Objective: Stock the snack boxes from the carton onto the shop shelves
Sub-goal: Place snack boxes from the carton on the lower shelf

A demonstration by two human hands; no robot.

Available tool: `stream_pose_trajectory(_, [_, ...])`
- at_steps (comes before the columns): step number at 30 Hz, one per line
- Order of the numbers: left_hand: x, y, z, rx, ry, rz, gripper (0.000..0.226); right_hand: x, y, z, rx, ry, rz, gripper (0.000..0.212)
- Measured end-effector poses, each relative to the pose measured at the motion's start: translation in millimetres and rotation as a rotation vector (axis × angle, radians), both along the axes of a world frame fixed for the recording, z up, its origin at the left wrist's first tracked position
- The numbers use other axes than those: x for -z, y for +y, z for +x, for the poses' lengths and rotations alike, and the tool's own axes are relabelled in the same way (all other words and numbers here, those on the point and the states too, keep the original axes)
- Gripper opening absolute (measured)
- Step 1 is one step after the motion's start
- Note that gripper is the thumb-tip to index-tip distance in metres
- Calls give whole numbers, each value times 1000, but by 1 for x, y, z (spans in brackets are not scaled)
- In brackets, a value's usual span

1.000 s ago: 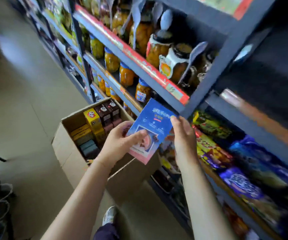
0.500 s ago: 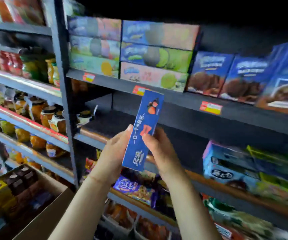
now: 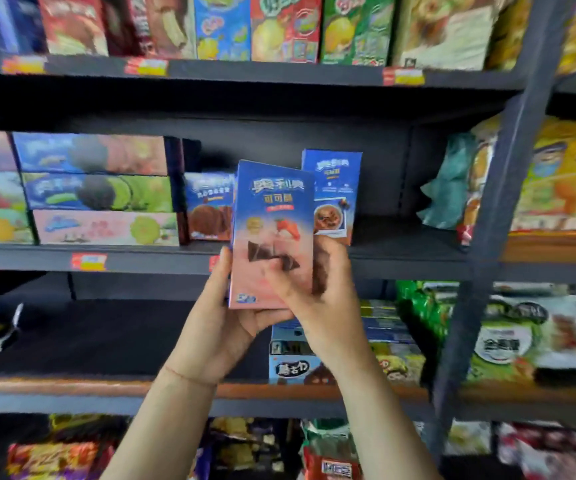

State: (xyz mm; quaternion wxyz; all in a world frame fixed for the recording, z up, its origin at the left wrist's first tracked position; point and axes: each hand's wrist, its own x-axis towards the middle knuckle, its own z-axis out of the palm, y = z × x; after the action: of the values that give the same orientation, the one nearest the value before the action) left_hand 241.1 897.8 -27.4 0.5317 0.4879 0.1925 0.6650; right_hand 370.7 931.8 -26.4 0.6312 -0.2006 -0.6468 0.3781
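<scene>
Shelves (image 3: pixel 279 261) of dark metal fill our view, four tiers packed with snacks. On the middle tier a stack (image 3: pixel 96 188) of flat boxes lies at the left; beside it stands a brown-fronted box (image 3: pixel 208 206), then a tall blue box (image 3: pixel 335 188) upright, and bags (image 3: pixel 452 181) sit near the post (image 3: pixel 508 188) at the right. Below that, at the left, the shelf board (image 3: pixel 82 334) is bare.

We hold one box (image 3: pixel 272 216), blue above and pink below, upright in front of the middle tier, not yet on it. It covers part of the tall blue box behind. Our left hand (image 3: pixel 224 317) cups its lower left edge and bottom corner, thumb along the side. Our right hand (image 3: pixel 317 289) wraps the lower right, fingers (image 3: pixel 279 282) blurred across the front face. Both grips are closed on the box's lower half; its top stands free above them.
</scene>
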Motion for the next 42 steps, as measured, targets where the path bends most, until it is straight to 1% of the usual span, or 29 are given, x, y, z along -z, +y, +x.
stream_pose_trajectory(2, [-2,5,12,6,-22,-13,51,-3,0,12,29,-7,0,53])
stream_pose_trajectory(5, [-5,13,20,-51,23,-9,48,-7,7,28,93,-15,0,54])
stream_pose_trajectory(7, [-10,18,22,-150,113,34,47,-12,12,37,133,-25,-6,58])
stream_pose_trajectory(9, [-19,22,25,-287,188,58,40,-16,19,47,168,-50,-16,61])
stream_pose_trajectory(12, [-30,29,32,-425,305,125,38,-25,31,61,237,-101,-15,64])
stream_pose_trajectory(14, [-31,43,32,-579,457,221,30,-32,38,69,320,-122,4,67])
stream_pose_trajectory(15, [-28,53,29,-682,567,267,30,-35,43,73,362,-134,11,68])
stream_pose_trajectory(18, [-12,79,19,-941,928,349,43,-42,57,83,433,-188,13,69])
stream_pose_trajectory(20, [4,90,16,-1121,1193,431,47,-45,66,86,450,-237,2,69])
stream_pose_trajectory(21, [11,93,15,-1191,1281,464,47,-46,71,87,458,-261,-1,68])
stream_pose_trajectory(22, [16,94,14,-1238,1319,487,45,-47,76,87,466,-281,-5,67])
stream_pose_trajectory(27, [19,97,18,-1324,1327,467,46,-50,95,82,495,-382,-14,62])
stream_pose_trajectory(34, [18,93,19,-1278,1338,428,59,-49,99,66,587,-447,33,56])
stream_pose_trajectory(38, [17,93,19,-1298,1345,439,59,-48,101,62,618,-455,36,55])
stream_pose_trajectory(42, [17,94,20,-1301,1375,431,58,-49,104,56,656,-488,36,49])
